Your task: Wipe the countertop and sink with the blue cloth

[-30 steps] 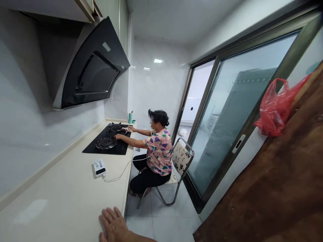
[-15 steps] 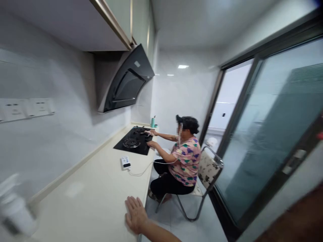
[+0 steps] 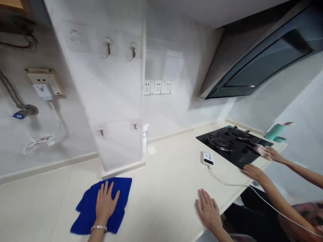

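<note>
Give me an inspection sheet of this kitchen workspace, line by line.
Surface: pale countertop, bare in the middle.
Job's things: blue cloth lying flat on it.
Clutter: spray bottle by the wall pillar; white power bank; teal bottle.
Hands: left hand flat on the cloth; right hand flat on bare counter.
Cables: white cable from the power bank; a charger cord at the wall socket.
Surroundings: another person's hands at the black hob; range hood.

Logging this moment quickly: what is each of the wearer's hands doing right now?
Left hand: open, flat on the blue cloth.
Right hand: open, flat on the cream countertop, holding nothing.
</note>
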The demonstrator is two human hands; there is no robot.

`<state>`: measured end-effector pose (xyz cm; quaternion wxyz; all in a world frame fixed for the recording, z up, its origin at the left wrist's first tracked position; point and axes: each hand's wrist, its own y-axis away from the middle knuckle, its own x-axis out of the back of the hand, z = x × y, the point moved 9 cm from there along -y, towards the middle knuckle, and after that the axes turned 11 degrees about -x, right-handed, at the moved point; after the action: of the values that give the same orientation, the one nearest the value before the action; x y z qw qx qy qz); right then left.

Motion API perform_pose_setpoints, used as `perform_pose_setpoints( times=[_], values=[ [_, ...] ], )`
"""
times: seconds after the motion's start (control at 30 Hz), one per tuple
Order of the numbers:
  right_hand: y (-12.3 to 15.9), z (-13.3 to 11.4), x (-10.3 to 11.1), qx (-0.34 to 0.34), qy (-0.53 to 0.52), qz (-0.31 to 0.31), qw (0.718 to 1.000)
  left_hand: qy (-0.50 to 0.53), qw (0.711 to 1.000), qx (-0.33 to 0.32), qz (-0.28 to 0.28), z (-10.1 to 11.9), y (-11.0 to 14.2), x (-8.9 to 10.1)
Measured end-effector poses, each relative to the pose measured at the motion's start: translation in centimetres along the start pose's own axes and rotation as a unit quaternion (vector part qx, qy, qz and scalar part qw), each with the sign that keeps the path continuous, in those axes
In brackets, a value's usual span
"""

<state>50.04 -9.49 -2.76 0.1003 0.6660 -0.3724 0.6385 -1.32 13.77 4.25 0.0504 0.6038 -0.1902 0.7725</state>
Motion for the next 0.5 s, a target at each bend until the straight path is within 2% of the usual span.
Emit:
perform_pose_setpoints(
  times=[0.1, 0.27, 0.4, 0.5],
  values=[
    [0.0, -0.1, 0.3, -0.001, 0.002, 0.003, 1.000, 0.004, 0.999, 0.011, 0.035, -0.8, -1.2, 0.4],
    [-0.5, -0.8, 0.8, -0.014, 0.012, -0.013, 1.000, -0.011, 1.000, 0.008, 0.007, -0.7, -0.1, -1.4],
    [-0.9, -1.2, 1.1, -0.032, 0.016, -0.025, 0.999, -0.021, 0.999, -0.026, 0.017, 1.3, 2.0, -2.6],
    [-1.1, -1.4, 1.5, -0.038, 0.012, -0.025, 0.999, -0.014, 0.997, -0.074, 0.018, 4.1, 3.1, -4.0]
  ],
)
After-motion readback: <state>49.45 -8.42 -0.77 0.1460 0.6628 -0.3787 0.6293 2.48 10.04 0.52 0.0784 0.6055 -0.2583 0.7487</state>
